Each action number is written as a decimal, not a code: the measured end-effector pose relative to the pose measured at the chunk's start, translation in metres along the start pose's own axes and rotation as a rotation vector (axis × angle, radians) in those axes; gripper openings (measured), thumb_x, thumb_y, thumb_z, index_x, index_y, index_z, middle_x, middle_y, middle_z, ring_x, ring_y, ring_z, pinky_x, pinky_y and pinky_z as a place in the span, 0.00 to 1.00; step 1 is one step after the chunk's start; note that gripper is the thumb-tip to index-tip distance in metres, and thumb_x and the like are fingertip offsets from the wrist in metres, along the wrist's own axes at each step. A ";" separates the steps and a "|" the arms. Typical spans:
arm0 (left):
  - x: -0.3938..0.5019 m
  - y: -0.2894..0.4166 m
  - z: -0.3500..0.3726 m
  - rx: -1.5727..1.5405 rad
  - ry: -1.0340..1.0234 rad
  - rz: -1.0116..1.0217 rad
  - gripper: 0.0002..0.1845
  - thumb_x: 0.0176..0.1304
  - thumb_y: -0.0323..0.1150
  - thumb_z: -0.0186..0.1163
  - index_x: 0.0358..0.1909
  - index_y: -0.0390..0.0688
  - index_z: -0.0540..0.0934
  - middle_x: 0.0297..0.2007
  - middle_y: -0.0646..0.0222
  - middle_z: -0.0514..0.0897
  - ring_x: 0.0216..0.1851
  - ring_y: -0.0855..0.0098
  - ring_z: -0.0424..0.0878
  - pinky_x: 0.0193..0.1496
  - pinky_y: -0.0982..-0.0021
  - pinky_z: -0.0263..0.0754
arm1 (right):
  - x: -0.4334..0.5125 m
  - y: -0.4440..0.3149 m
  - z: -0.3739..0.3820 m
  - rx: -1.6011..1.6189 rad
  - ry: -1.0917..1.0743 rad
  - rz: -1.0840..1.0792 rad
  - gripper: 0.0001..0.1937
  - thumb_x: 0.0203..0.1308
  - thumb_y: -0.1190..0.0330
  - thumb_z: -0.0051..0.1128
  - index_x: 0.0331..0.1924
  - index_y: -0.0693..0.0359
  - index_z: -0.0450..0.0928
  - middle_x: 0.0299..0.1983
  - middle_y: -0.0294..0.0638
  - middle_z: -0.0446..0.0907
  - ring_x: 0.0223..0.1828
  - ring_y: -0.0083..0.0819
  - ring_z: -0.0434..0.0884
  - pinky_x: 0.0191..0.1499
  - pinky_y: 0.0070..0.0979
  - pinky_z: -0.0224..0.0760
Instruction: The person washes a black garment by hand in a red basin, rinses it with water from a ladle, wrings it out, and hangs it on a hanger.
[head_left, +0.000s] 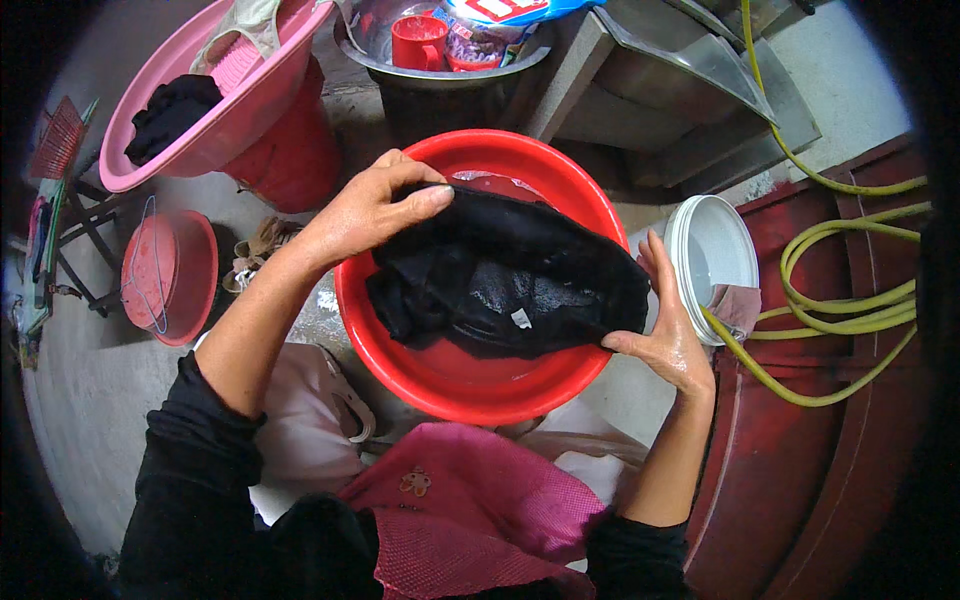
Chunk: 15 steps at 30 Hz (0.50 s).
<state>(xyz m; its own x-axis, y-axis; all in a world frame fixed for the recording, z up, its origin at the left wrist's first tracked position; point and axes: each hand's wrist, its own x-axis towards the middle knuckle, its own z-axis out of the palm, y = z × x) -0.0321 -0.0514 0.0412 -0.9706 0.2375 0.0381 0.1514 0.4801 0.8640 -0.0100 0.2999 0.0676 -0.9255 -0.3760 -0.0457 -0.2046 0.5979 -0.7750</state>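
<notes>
A wet black garment (517, 262) with a small white tag is stretched between my two hands, over a red plastic basin (480, 405). My left hand (397, 199) grips its upper left edge, thumb on top and fingers behind the cloth. At the garment's right end, my right hand (664, 322) has the edge at its thumb, with the fingers raised and spread beside it; how firmly it holds cannot be told. Some water with a little foam shows in the basin behind the cloth. The garment's waistband-like edge faces up.
Upper left, a pink basin (112, 161) holds dark cloth and stands on a red bucket (292, 150). A metal basin (367, 64) with a red mug (418, 43) is beyond. To the right are a white bucket (679, 262) and a coiled yellow hose (795, 262).
</notes>
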 end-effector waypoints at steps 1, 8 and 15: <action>-0.002 0.000 0.000 0.023 -0.010 0.007 0.21 0.60 0.48 0.59 0.45 0.40 0.79 0.40 0.62 0.72 0.46 0.68 0.70 0.51 0.71 0.65 | -0.001 -0.001 0.000 -0.030 0.015 -0.010 0.63 0.23 0.59 0.78 0.69 0.63 0.45 0.66 0.52 0.56 0.68 0.42 0.56 0.69 0.34 0.46; -0.016 0.000 -0.003 0.168 -0.197 0.193 0.49 0.35 0.53 0.74 0.59 0.41 0.64 0.54 0.58 0.64 0.59 0.59 0.62 0.65 0.61 0.55 | 0.001 -0.026 0.027 -0.530 0.144 -0.100 0.54 0.27 0.71 0.76 0.67 0.61 0.53 0.60 0.54 0.63 0.62 0.50 0.64 0.63 0.37 0.59; -0.030 -0.006 0.006 0.471 -0.199 0.327 0.61 0.27 0.46 0.78 0.66 0.42 0.53 0.64 0.50 0.56 0.65 0.49 0.56 0.66 0.57 0.55 | 0.015 -0.009 0.039 -0.608 0.260 0.007 0.33 0.44 0.68 0.67 0.58 0.60 0.67 0.43 0.48 0.72 0.46 0.48 0.74 0.44 0.40 0.68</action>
<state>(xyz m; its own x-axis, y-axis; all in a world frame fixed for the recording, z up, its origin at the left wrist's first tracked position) -0.0029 -0.0561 0.0322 -0.8130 0.5676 0.1299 0.5465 0.6670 0.5064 -0.0096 0.2612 0.0497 -0.9586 -0.2329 0.1638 -0.2714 0.9215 -0.2778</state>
